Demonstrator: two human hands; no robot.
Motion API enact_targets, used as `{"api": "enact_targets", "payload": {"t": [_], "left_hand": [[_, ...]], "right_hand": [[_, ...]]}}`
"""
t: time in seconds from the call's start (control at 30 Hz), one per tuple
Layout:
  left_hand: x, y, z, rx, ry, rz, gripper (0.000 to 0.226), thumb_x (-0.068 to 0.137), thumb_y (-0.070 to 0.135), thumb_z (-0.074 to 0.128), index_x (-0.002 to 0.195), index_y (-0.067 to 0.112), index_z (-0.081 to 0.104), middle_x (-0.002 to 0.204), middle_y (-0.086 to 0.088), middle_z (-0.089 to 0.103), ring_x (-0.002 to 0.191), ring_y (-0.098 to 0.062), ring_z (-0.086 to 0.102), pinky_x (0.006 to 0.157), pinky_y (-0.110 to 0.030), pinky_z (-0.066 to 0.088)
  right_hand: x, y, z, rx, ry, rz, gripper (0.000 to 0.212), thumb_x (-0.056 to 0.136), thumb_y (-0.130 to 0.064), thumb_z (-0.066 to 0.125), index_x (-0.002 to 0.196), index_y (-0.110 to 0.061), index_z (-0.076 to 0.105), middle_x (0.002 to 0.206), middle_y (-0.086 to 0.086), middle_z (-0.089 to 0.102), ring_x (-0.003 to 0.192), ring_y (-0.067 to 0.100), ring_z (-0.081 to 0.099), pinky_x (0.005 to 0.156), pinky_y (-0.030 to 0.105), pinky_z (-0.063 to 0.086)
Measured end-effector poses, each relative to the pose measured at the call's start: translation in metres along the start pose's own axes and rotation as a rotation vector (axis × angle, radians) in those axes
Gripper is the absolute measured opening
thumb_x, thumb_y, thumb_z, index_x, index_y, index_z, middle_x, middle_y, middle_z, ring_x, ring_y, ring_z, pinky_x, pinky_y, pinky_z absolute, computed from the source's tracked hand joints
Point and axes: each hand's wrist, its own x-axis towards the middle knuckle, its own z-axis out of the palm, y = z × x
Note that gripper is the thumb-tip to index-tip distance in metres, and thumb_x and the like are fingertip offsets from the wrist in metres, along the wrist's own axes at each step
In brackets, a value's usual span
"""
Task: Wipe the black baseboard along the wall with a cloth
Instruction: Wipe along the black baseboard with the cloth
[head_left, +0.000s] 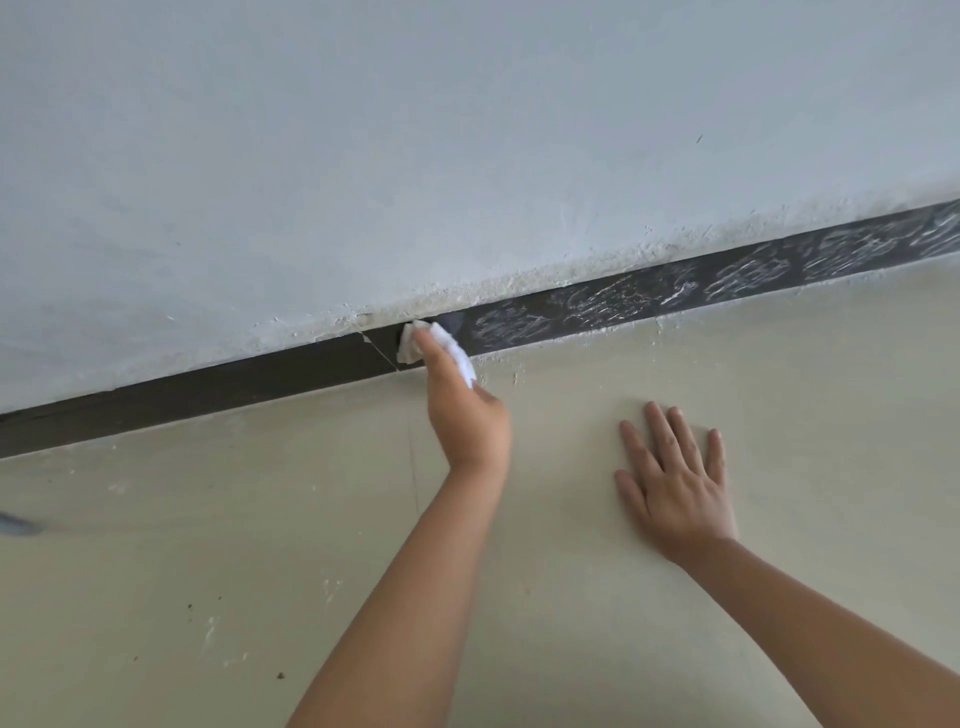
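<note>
Pale grey wall (363, 130) above a cream floor (208, 545), divided by a black baseboard (234, 384) running from lower left to upper right of the frame.

At the centre of the frame the left hand (467, 415) grips a white cloth (447, 353) and presses it against the baseboard, just right of a thin crack in the strip. To the left of the cloth the baseboard is plain dark; to the right, toward the upper right of the frame, it carries white scribbled streaks (737, 275). Crumbly white residue lines the wall's lower edge and speckles the floor near the cloth. The right hand (675, 483) lies flat on the floor at centre right, fingers straight and spread, holding nothing, well apart from the cloth.
</note>
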Motion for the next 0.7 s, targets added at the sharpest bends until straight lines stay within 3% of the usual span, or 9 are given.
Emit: {"api": "enact_targets", "payload": {"t": [0.1, 0.13, 0.23, 0.3, 0.37, 0.43, 0.5, 0.6, 0.7], "left_hand": [[-0.013, 0.02, 0.021, -0.043, -0.078, 0.048, 0.075, 0.078, -0.02, 0.034, 0.142, 0.006, 0.005, 0.143, -0.019, 0.036, 0.127, -0.032, 0.04, 0.092, -0.021, 0.028], [-0.017, 0.026, 0.027, -0.068, -0.111, 0.08, 0.077, 0.076, -0.022, 0.032, 0.142, 0.007, 0.006, 0.142, -0.019, 0.036, 0.126, -0.03, 0.041, 0.094, -0.018, 0.029], [-0.024, 0.038, 0.043, -0.119, -0.209, 0.145, 0.08, 0.074, -0.023, 0.028, 0.141, 0.014, 0.006, 0.149, -0.007, 0.025, 0.13, -0.011, 0.034, 0.085, 0.011, 0.02], [-0.025, 0.04, 0.046, -0.099, -0.278, 0.194, 0.08, 0.074, -0.022, 0.028, 0.141, 0.015, 0.007, 0.151, -0.003, 0.02, 0.131, 0.0, 0.026, 0.081, 0.013, 0.015], [-0.026, 0.038, 0.041, -0.044, -0.334, 0.273, 0.079, 0.075, -0.02, 0.032, 0.139, 0.02, 0.006, 0.151, -0.005, 0.02, 0.135, -0.006, 0.023, 0.09, 0.005, 0.018], [-0.029, 0.03, 0.03, -0.038, -0.285, 0.309, 0.08, 0.075, -0.02, 0.036, 0.132, 0.025, 0.003, 0.149, -0.004, 0.02, 0.134, -0.019, 0.028, 0.096, -0.006, 0.02], [-0.031, 0.014, 0.015, -0.025, -0.203, 0.289, 0.08, 0.075, -0.02, 0.039, 0.13, 0.025, 0.0, 0.147, -0.004, 0.022, 0.131, -0.021, 0.032, 0.095, -0.006, 0.02], [-0.029, -0.02, -0.01, 0.06, -0.088, 0.173, 0.079, 0.078, -0.015, 0.043, 0.139, 0.015, 0.002, 0.141, -0.015, 0.038, 0.122, -0.034, 0.045, 0.082, -0.012, 0.027], [-0.019, -0.036, -0.022, 0.093, -0.039, 0.001, 0.072, 0.085, -0.009, 0.041, 0.144, 0.011, 0.003, 0.139, -0.015, 0.04, 0.124, -0.033, 0.042, 0.086, -0.016, 0.027]], "right_hand": [[0.0, -0.002, -0.002, 0.015, 0.009, 0.005, 0.07, 0.081, -0.049, 0.013, 0.135, -0.017, 0.044, 0.149, 0.012, 0.028, 0.138, 0.031, 0.022, 0.109, 0.046, 0.0], [0.0, -0.002, -0.002, 0.022, 0.009, 0.006, 0.069, 0.081, -0.048, 0.015, 0.134, -0.016, 0.047, 0.147, 0.013, 0.031, 0.137, 0.033, 0.025, 0.109, 0.047, 0.002], [0.0, -0.001, -0.001, 0.028, 0.017, 0.003, 0.07, 0.081, -0.049, 0.014, 0.135, -0.017, 0.045, 0.148, 0.012, 0.03, 0.138, 0.032, 0.023, 0.11, 0.046, 0.0], [0.0, 0.0, 0.0, 0.026, 0.017, 0.0, 0.07, 0.081, -0.049, 0.013, 0.136, -0.017, 0.044, 0.149, 0.012, 0.028, 0.139, 0.031, 0.021, 0.11, 0.045, -0.001], [0.0, 0.0, 0.0, 0.023, 0.014, -0.002, 0.069, 0.082, -0.048, 0.015, 0.135, -0.017, 0.045, 0.148, 0.013, 0.03, 0.138, 0.033, 0.024, 0.11, 0.048, 0.003], [0.0, -0.001, -0.001, 0.026, 0.011, 0.005, 0.067, 0.082, -0.047, 0.017, 0.133, -0.016, 0.047, 0.146, 0.014, 0.033, 0.136, 0.034, 0.027, 0.109, 0.05, 0.007], [0.0, -0.002, -0.001, 0.023, 0.009, 0.005, 0.067, 0.082, -0.047, 0.017, 0.133, -0.016, 0.047, 0.146, 0.014, 0.033, 0.136, 0.034, 0.027, 0.109, 0.051, 0.008], [0.0, -0.001, -0.001, 0.011, 0.012, -0.003, 0.068, 0.082, -0.048, 0.015, 0.135, -0.016, 0.045, 0.148, 0.013, 0.03, 0.138, 0.033, 0.023, 0.109, 0.048, 0.003], [0.0, 0.0, 0.0, 0.008, 0.018, -0.015, 0.071, 0.081, -0.05, 0.011, 0.138, -0.019, 0.04, 0.151, 0.011, 0.024, 0.14, 0.029, 0.016, 0.109, 0.044, -0.005]]}}
